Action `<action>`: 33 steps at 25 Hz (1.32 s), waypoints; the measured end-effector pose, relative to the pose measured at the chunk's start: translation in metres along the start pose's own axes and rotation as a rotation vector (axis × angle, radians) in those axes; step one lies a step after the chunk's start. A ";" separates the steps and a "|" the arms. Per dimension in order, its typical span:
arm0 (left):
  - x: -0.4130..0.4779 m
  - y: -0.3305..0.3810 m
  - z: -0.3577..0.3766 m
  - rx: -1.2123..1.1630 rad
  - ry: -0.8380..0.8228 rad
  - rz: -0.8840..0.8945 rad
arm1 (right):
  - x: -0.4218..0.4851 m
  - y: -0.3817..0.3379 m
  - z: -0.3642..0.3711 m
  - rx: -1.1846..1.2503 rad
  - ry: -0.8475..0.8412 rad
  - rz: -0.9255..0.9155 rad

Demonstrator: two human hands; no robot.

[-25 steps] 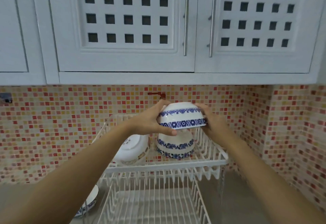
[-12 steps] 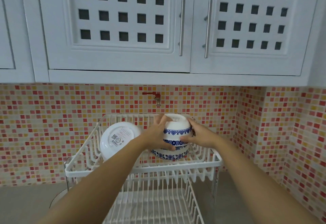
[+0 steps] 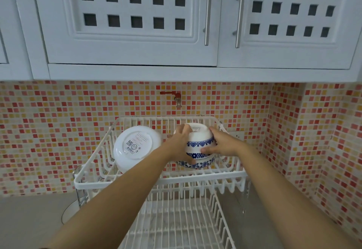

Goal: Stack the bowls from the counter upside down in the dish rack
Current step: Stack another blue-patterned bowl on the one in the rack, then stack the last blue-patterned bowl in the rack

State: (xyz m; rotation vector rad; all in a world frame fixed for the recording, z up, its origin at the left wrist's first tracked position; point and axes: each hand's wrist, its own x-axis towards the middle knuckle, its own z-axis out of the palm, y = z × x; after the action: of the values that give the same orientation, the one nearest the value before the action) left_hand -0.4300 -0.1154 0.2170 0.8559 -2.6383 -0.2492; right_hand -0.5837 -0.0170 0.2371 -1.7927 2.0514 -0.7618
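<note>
**Both hands clasping top bowl on stack, upper rack tier**

Counter (image 3: 29, 219) running grey along the left; a round rim, partly hidden, showing by the rack's left leg. Cannot tell what it is.

Rack (image 3: 160, 179), white wire, two tiers, standing against the mosaic wall (image 3: 58, 131) under the white cabinets (image 3: 127, 33). Lower tier showing only bare wires in view.

White bowl (image 3: 135, 148) leaning in the upper tier's left half, tilted on edge, labelled base facing the camera. No hand touching it.

Left arm reaching in from lower left, forearm crossing over the rack's front rail. Left hand (image 3: 179, 145) wrapping the left side of the top bowl (image 3: 199, 141), fingers curling up over the foot and shoulder, thumb lying low along the blue band toward the front.

Top bowl sitting upside down, foot ring up, nested over the lower bowl (image 3: 195, 164), also inverted, blue-patterned rim just showing beneath. The stack is standing in the upper tier's right half, just beside the white bowl.

Right arm coming in from lower right, extending straight. Right hand (image 3: 223, 145) pressing the bowl's right side, fingers spread across the blue band, thumb up near the foot. Both hands clamping the same bowl from opposite sides, palms facing each other.
</note>
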 end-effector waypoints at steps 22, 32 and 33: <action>-0.013 0.028 -0.034 0.046 -0.049 -0.126 | 0.003 -0.018 -0.012 -0.103 0.034 0.080; -0.125 -0.073 -0.146 -0.089 0.529 -0.315 | -0.003 -0.182 0.089 -0.098 0.236 -0.337; -0.139 -0.092 -0.152 -0.091 0.541 -0.348 | 0.004 -0.200 0.105 -0.121 0.229 -0.355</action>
State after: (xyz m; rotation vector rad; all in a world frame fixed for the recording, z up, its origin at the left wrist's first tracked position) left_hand -0.2176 -0.1150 0.2932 1.1600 -1.9625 -0.1884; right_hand -0.3635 -0.0558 0.2678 -2.2700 1.9726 -0.9991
